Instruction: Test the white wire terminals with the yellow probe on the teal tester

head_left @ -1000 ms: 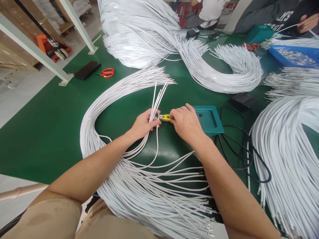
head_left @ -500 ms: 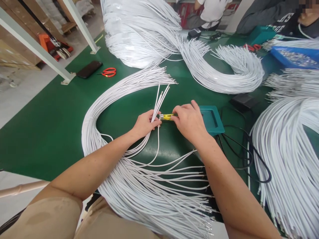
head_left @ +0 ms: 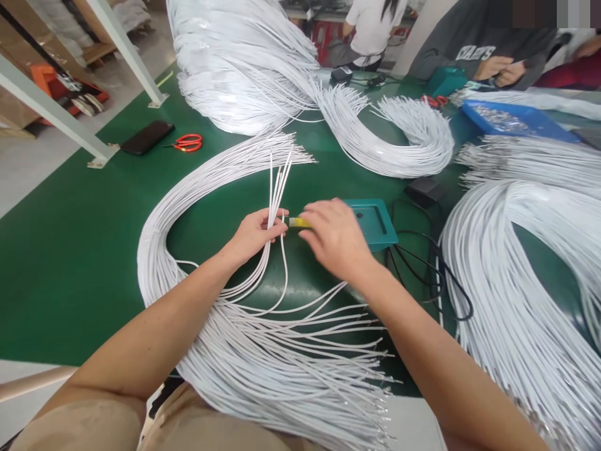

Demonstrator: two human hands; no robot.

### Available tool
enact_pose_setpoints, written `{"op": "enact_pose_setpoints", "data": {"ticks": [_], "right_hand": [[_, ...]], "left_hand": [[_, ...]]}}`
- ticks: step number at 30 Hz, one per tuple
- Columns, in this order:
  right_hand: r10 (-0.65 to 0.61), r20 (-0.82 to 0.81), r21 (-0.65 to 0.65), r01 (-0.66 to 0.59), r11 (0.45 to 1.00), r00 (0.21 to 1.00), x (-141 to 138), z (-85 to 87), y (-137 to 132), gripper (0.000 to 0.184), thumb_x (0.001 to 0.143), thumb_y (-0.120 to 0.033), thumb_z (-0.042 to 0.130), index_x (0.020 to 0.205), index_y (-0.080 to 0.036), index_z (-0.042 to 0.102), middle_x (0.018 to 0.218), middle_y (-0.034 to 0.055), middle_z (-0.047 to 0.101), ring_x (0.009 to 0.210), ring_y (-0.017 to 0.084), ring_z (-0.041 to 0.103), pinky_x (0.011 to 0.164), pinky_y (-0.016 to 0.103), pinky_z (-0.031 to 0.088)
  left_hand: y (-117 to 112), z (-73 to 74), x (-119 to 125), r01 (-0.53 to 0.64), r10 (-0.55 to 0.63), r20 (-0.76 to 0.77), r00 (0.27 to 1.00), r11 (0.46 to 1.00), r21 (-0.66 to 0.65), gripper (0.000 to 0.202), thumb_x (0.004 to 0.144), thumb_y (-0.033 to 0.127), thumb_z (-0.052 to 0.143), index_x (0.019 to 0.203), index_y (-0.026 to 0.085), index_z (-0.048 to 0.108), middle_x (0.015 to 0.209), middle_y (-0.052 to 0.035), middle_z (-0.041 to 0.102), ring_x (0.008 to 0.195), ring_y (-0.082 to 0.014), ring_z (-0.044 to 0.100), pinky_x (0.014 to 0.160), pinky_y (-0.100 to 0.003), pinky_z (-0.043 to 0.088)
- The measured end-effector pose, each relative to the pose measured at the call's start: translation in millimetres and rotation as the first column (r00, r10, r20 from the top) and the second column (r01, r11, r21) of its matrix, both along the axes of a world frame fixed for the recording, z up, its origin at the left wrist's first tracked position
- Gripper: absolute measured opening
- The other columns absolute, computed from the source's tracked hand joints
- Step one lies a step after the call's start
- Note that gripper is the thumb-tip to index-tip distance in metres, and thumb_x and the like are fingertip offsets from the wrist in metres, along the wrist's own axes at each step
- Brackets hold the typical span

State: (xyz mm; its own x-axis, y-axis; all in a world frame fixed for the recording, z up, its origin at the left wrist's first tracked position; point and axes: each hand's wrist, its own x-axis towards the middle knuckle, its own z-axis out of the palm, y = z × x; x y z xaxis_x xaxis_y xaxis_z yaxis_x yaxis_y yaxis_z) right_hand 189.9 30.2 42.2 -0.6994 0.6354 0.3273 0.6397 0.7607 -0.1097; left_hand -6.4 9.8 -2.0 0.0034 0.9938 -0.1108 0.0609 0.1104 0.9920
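Note:
My left hand (head_left: 256,237) is closed around a few white cables (head_left: 278,188), whose ends stick up above the fingers. One more cable (head_left: 284,263) bends up separately to the fingertips, its end close to the yellow tool. A small yellow lighter (head_left: 299,222), metal end toward the left hand, lies level in the fingers of my right hand (head_left: 335,238). Motion blurs those fingers and they hide part of the lighter. Below both hands spreads a big bundle of white cables (head_left: 282,369), loose ends pointing right.
A teal tray-like box (head_left: 389,232) sits right of my right hand, with black cords (head_left: 434,275) beside it. More cable bundles (head_left: 493,250) lie right and behind. Red-handled scissors (head_left: 188,143) and a phone (head_left: 148,138) lie left. A blue bin (head_left: 516,119) and co-workers are across the table.
The view has shifted to the right. The lighter sits a little lower in the blurred right hand, with less of it showing. The left hand keeps its hold on the cables.

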Motion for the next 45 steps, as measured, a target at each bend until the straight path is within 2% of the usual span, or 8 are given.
{"op": "enact_pose_setpoints", "data": {"ticks": [5, 13, 23, 27, 30, 33, 37, 45], "right_hand": [[0.453, 0.232, -0.141, -0.431, 0.891, 0.861, -20, -8.8, -58, 0.02, 0.089, -0.012, 0.047, 0.083, -0.014, 0.065, 0.081, 0.0073, 0.067, 0.084, 0.021, 0.057, 0.09, 0.037, 0.039], [-0.053, 0.464, -0.266, 0.196, 0.944, 0.884, 9, -13.2, -96, 0.018, 0.082, -0.004, 0.047, 0.093, -0.011, 0.06, 0.083, 0.012, 0.065, 0.078, 0.024, 0.06, 0.067, 0.035, 0.042], [0.175, 0.354, -0.626, 0.094, 0.774, 0.919, 30, -4.3, -163, 0.016, 0.082, -0.01, 0.047, 0.086, -0.016, 0.062, 0.078, 0.0059, 0.069, 0.064, 0.019, 0.064, 0.051, 0.028, 0.031], [0.235, 0.261, -0.73, 0.032, 0.682, 0.936, 32, 13.5, -135, 0.017, 0.084, -0.015, 0.051, 0.078, -0.016, 0.067, 0.077, 0.007, 0.071, 0.068, 0.018, 0.064, 0.053, 0.027, 0.034], [-0.115, -0.056, -0.69, 0.045, 0.723, 0.992, 33, 27.4, -82, 0.012, 0.083, -0.022, 0.056, 0.081, -0.017, 0.067, 0.081, 0.0052, 0.07, 0.075, 0.016, 0.064, 0.063, 0.025, 0.042], [-0.52, -0.468, -0.734, 0.013, 0.679, 0.715, 26, 35.2, -26, 0.026, 0.084, -0.037, 0.057, 0.103, -0.019, 0.061, 0.067, -0.0025, 0.062, 0.048, 0.01, 0.054, 0.051, 0.024, 0.043], [-0.601, -0.68, -0.733, -0.366, 0.573, 0.421, 4, 29.8, 11, 0.021, 0.076, -0.036, 0.064, 0.07, -0.018, 0.057, 0.052, -0.0058, 0.053, 0.039, 0.006, 0.044, 0.042, 0.02, 0.04], [-0.516, -0.609, -0.793, -0.466, 0.392, 0.603, -30, -6.9, 9, 0.023, 0.071, -0.036, 0.07, 0.069, -0.015, 0.063, 0.055, -0.0032, 0.056, 0.046, 0.006, 0.044, 0.043, 0.019, 0.035]], "left_hand": [[-10, 8.8, 6, 0.074, -0.072, 0.065, 0.995, 0.997, -0.029, 0.035, 0.065, 0.036, 0.078, 0.093, 0.016, 0.068, 0.076, 0.0003, 0.063, 0.065, -0.0086, 0.055, 0.057, -0.02, 0.043], [-22, 20.9, 7, 0.04, -0.024, 0.117, 0.993, 0.99, -0.139, 0.038, 0.071, 0.04, 0.074, 0.101, 0.017, 0.072, 0.09, -0.0041, 0.066, 0.083, -0.0125, 0.058, 0.073, -0.023, 0.047], [-26, 15.9, 13, 0.059, -0.052, 0.107, 0.993, 0.996, -0.072, 0.039, 0.062, 0.032, 0.08, 0.095, 0.018, 0.065, 0.073, 0.0015, 0.062, 0.069, -0.0133, 0.06, 0.07, -0.027, 0.044], [-33, 27.5, 17, 0.133, -0.132, 0.011, 0.991, 0.99, -0.057, 0.028, 0.066, 0.031, 0.077, 0.081, 0.017, 0.058, 0.069, 0.0028, 0.061, 0.068, -0.0124, 0.06, 0.071, -0.026, 0.044], [-37, 32.5, 21, 0.157, -0.16, -0.041, 0.986, 0.985, -0.064, 0.027, 0.066, 0.03, 0.076, 0.077, 0.017, 0.054, 0.068, 0.003, 0.06, 0.068, -0.0126, 0.06, 0.07, -0.026, 0.043], [-40, 34.1, 24, 0.182, -0.187, -0.07, 0.98, 0.981, -0.073, 0.028, 0.067, 0.031, 0.076, 0.076, 0.017, 0.053, 0.069, 0.0023, 0.062, 0.069, -0.0129, 0.06, 0.071, -0.027, 0.044], [-40, 41.3, 24, 0.187, -0.189, -0.011, 0.982, 0.976, -0.107, 0.03, 0.067, 0.03, 0.077, 0.075, 0.016, 0.052, 0.081, -0.0015, 0.067, 0.078, -0.0147, 0.064, 0.078, -0.029, 0.046], [-12, 44.9, 8, 0.116, -0.091, 0.177, 0.98, 0.983, -0.141, 0.031, 0.07, 0.027, 0.076, 0.08, 0.015, 0.049, 0.076, 0.001, 0.062, 0.077, -0.0126, 0.067, 0.063, -0.02, 0.044]]}}
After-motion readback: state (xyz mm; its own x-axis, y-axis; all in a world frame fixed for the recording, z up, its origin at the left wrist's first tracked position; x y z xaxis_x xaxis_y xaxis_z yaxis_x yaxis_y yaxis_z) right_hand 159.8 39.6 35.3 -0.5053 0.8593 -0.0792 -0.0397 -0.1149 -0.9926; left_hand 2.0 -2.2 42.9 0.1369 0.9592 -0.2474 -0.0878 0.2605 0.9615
